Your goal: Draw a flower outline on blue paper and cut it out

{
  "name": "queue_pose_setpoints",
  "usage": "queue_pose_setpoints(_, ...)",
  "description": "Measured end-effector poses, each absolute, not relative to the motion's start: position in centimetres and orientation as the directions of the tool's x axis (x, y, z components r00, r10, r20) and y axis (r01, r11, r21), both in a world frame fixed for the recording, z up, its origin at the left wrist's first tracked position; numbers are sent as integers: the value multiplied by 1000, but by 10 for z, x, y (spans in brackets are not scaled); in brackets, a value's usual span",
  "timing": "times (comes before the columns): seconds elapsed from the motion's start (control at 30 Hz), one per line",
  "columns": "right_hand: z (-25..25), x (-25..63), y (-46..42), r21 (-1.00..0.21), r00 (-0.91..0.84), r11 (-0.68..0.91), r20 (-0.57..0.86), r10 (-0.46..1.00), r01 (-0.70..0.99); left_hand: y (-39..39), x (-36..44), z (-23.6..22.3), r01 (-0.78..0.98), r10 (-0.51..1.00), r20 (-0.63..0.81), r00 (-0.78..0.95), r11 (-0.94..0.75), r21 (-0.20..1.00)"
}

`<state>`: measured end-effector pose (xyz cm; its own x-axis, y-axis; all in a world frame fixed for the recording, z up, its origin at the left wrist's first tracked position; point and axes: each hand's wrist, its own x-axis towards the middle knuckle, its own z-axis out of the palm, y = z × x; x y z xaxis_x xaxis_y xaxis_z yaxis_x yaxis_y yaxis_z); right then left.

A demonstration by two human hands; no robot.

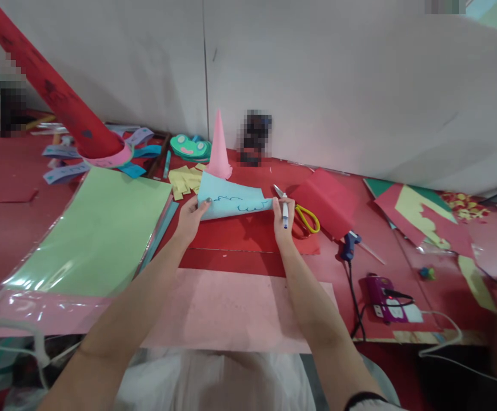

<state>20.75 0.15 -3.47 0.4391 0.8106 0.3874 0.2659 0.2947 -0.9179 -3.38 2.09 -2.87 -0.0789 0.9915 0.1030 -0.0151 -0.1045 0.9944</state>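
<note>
The paper [237, 193] I hold is pale blue, marked with wavy, scalloped lines in darker blue, and my pen [285, 211] is white with touches of blue. I see a plain pink cone [219, 149], yellow paper scraps [184, 181], and scissors [308, 220] with yellow on the handles. The table [385, 274] is red; the wall [360, 85] is greyish white. To my left, the large sheet [98, 228] is light green, and the tube [55, 91] is red with dark patches. The glue gun [350, 245] is dark blue, the power strip [377, 288] magenta and white.
</note>
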Motion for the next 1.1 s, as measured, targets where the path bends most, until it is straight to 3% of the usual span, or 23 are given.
queue_pose_setpoints(0.33, -31, 208, -3, -867, 508, 305, 482, 714, 395, 21, -32, -29, 43, 987, 119, -107, -115, 992)
queue_pose_setpoints(0.53, -38, 211, -1, -889, 455, 282, 432, 779, 361, 23, -33, -33, 58, 987, 116, -110, -110, 992)
queue_pose_setpoints(0.7, -37, 210, -2, -886, 433, 292, 436, 789, 361, 25, -35, -33, 169, 981, 141, -134, -117, 979)
queue_pose_setpoints(0.8, -37, 209, 0, -914, 476, 259, 386, 790, 312, 25, -34, -31, 218, 984, 137, -115, -110, 970)
queue_pose_setpoints(1.0, -42, 209, 5, -968, 534, 245, 240, 811, 63, 25, -34, -34, 258, 987, 117, -107, -86, 962)
queue_pose_setpoints(1.1, -43, 210, 5, -960, 519, 242, 278, 808, 138, 26, -35, -35, 251, 989, 107, -99, -80, 965)
